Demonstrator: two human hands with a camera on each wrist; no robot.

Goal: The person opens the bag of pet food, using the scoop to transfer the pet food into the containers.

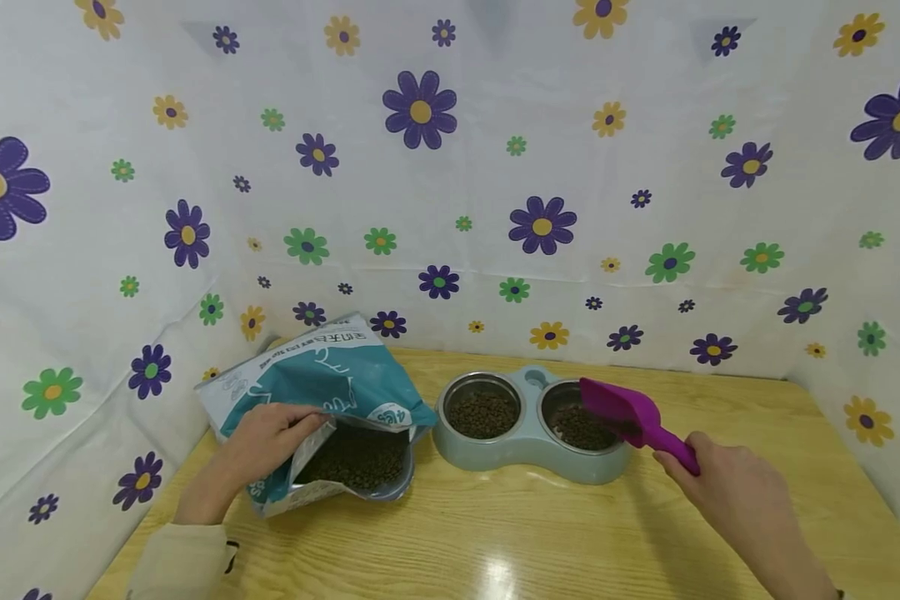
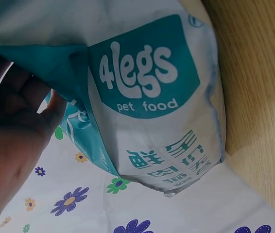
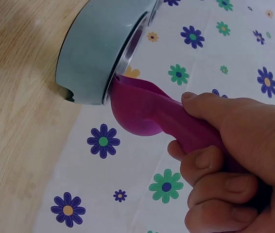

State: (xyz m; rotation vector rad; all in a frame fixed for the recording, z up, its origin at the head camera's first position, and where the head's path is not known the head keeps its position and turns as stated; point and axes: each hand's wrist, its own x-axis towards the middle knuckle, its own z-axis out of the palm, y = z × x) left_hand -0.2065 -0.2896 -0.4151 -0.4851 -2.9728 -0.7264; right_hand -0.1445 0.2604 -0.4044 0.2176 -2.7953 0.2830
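Pale sleeve (image 1: 180, 562), left hand (image 1: 264, 440) pinching bag (image 1: 307, 379), right hand (image 1: 735, 479) gripping scoop (image 1: 649, 418), bowl stand (image 1: 527, 443) between, flowered cloth (image 1: 465, 179) behind

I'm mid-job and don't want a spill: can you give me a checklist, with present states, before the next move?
1. Right hand grips the scoop by its handle: ok, fingers curled round it.
2. Scoop's head at the right bowl: ok, tilted over its right side.
3. Scoop fully emptied: cannot tell, its inside is partly hidden.
4. Bag mouth open: ok, held at the edge by the left hand, kibble visible inside.
5. Bowl stand upright on the table: ok.
6. Left bowl holds kibble: ok.
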